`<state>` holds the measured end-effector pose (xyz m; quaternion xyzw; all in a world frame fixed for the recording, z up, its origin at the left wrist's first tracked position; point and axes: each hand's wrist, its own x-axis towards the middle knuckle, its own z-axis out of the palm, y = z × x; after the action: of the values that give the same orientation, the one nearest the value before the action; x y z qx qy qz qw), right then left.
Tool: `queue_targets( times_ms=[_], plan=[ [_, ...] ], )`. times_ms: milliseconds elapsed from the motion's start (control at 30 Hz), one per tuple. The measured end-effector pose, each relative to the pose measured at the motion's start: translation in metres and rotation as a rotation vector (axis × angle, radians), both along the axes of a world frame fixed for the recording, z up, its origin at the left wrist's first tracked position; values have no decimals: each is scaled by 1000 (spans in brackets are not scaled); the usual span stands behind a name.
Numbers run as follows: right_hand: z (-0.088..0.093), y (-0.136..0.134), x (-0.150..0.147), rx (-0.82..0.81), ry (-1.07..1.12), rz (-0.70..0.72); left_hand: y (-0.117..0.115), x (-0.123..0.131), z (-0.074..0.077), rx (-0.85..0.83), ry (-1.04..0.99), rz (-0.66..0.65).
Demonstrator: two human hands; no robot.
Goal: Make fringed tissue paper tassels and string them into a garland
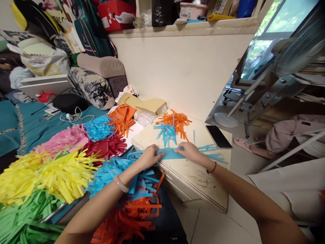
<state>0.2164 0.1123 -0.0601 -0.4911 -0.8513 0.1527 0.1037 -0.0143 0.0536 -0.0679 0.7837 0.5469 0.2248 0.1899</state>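
Observation:
A blue sheet of fringed tissue paper (169, 154) stretches between my hands over a small cream tabletop (200, 169). My left hand (149, 156) is closed on its left part, thumb and fingers pinched together. My right hand (190, 152) pinches the sheet farther right, and cut blue strips fan out beyond it. Just past the hands lie a blue fringed bunch (166, 132) and an orange fringed bunch (175, 120). Beneath my left forearm, a big pile of blue fringe (114, 173) rests above orange-red fringe (124, 218).
Yellow (63, 173), green (25, 210), pink (64, 139) and dark red fringe (106, 146) heap up at left. A phone (218, 137) lies on the tabletop's right side. Behind stands a cream panel (172, 64). At right are a fan (299, 51) and a person's pink-slippered foot (242, 144).

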Motion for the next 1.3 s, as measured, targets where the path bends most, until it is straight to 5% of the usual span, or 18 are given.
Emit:
queue_targets(
  times_ms=[567,767,1300],
  plan=[
    [17,1,-11,-28,-182,-6,-1,15,11,60,344,93],
    [17,3,-12,-15,-204,-8,-20,32,12,278,486,-233],
    [15,2,-7,-3,-176,13,-37,57,0,269,606,-145]
  ],
)
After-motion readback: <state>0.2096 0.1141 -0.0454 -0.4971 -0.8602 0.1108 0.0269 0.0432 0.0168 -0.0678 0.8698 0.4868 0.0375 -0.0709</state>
